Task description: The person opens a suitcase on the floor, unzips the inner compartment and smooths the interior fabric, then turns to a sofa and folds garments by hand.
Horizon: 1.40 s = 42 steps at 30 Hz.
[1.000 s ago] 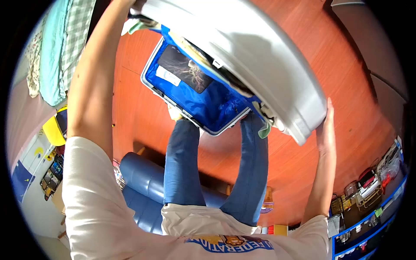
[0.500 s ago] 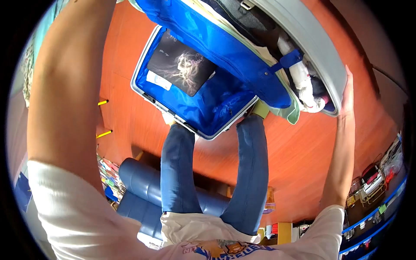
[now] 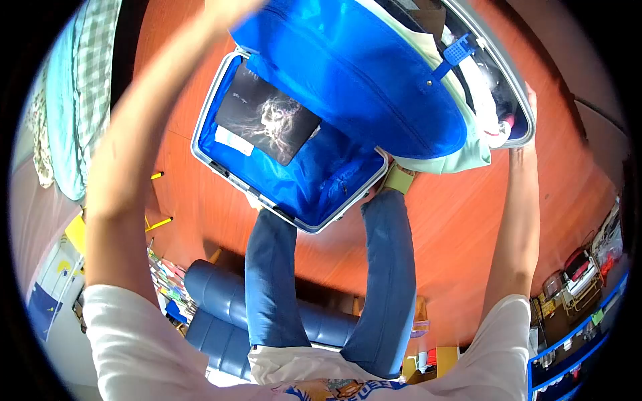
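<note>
An open suitcase lies on the floor between the person's feet, its lower half [image 3: 306, 224] lined in blue. In it are a dark printed flat item [image 3: 257, 120] and a white label. Its grey upper half [image 3: 511, 80] is raised, with a blue zipped divider [image 3: 348, 73] sagging from it; pale green cloth, white items and dark items show behind. My right hand [image 3: 530, 127] holds the outer right edge of the raised half, fingers mostly hidden behind it. My left hand [image 3: 234, 12], blurred and cut by the top edge, is at the divider's upper left corner; its fingers cannot be made out.
Behind the legs stands a blue padded seat [image 3: 227, 294]. A blue-edged shelf [image 3: 575, 334] with mixed items is at the lower right. Bedding [image 3: 73, 120] hangs at the upper left. A yellow-green block [image 3: 399, 179] is by the right foot.
The raised half has tilted back, so its divider and contents now show. My left hand has come inward into view at the divider's corner. My right hand stays at the shell's edge.
</note>
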Available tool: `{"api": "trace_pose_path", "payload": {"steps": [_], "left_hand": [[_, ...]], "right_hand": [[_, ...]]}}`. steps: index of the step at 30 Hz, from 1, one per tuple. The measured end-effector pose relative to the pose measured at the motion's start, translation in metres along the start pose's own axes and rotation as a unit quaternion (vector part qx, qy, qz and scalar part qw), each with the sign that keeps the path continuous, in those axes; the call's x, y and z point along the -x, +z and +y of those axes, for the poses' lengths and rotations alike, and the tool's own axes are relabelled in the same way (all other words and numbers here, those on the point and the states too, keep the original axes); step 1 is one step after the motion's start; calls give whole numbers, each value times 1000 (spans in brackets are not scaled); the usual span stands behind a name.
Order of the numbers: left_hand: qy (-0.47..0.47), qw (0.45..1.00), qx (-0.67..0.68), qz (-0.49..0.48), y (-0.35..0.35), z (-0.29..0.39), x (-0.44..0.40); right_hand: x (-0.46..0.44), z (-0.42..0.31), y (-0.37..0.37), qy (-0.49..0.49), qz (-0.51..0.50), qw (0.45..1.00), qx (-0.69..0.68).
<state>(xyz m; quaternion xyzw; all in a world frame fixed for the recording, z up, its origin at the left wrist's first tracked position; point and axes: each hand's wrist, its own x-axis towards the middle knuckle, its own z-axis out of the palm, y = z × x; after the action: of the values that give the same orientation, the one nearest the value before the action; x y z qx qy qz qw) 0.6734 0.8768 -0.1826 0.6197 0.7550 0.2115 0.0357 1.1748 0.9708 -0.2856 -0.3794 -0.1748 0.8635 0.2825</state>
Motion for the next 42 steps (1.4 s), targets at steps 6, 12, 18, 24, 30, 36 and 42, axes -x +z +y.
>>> {"api": "trace_pose_path", "payload": {"steps": [6, 12, 18, 24, 30, 36, 42], "left_hand": [[-122, 914, 78, -379, -57, 85, 343], [-401, 771, -65, -491, -122, 148, 549], [-399, 783, -93, -468, -105, 154, 535], [-387, 796, -112, -452, -96, 156, 519], [-376, 805, -113, -446, -90, 153, 515], [-374, 812, -104, -436, -97, 146, 521], [-371, 811, -109, -439, -113, 139, 533]], "right_hand": [[-30, 7, -65, -13, 74, 997, 12], [-42, 22, -112, -63, 116, 991, 30], [-49, 41, -155, -105, 155, 981, 45], [-48, 72, -196, -134, 207, 967, 61], [-6, 79, -173, 65, 287, 946, -139], [103, 114, -162, 22, 363, 928, 79], [342, 224, -57, 173, 279, 781, 532]]}}
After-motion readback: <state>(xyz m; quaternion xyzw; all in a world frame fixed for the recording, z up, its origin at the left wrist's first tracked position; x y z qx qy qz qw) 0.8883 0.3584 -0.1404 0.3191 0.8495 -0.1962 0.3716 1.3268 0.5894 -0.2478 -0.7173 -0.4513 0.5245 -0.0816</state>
